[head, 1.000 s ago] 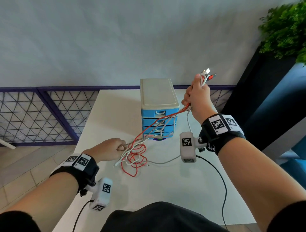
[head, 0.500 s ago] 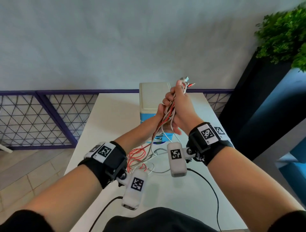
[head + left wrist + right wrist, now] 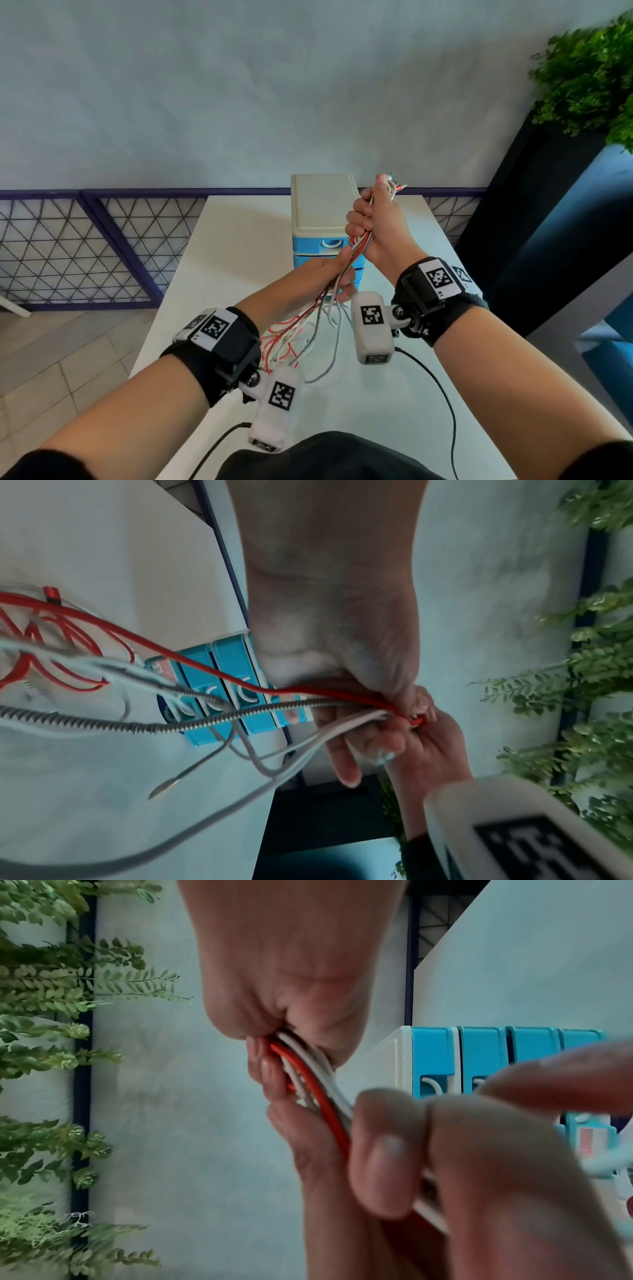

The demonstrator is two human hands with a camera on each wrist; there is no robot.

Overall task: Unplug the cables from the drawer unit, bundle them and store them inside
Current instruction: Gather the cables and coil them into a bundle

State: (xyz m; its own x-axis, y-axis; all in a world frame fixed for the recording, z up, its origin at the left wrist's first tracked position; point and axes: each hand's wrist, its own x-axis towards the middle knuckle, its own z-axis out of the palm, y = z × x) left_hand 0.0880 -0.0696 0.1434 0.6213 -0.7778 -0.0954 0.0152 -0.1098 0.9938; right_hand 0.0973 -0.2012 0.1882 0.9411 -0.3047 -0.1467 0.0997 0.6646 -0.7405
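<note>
The drawer unit point(image 3: 320, 209), cream on top with blue drawers, stands at the back of the white table point(image 3: 233, 246). In front of it my right hand point(image 3: 363, 219) grips a bundle of red, white and metal-sheathed cables point(image 3: 358, 245); the plug ends point(image 3: 394, 181) stick up above the fist. Just below, my left hand point(image 3: 342, 274) curls its thumb and fingers round the same cables point(image 3: 329, 1112). The loose lengths point(image 3: 294, 339) hang down and lie tangled on the table. In the left wrist view the red cable point(image 3: 205, 666) and the metal one point(image 3: 205, 723) run into both hands, across the drawer unit point(image 3: 222, 685).
A leafy plant point(image 3: 589, 68) on a dark planter stands at the right beside blue furniture. A purple lattice fence point(image 3: 102, 240) runs behind the table, with tiled floor at the left. Black leads point(image 3: 442, 394) from the wrist cameras trail across the near table.
My left hand has come up from the table to the bundle just under my right hand. The right hand has moved left, in front of the drawer unit.
</note>
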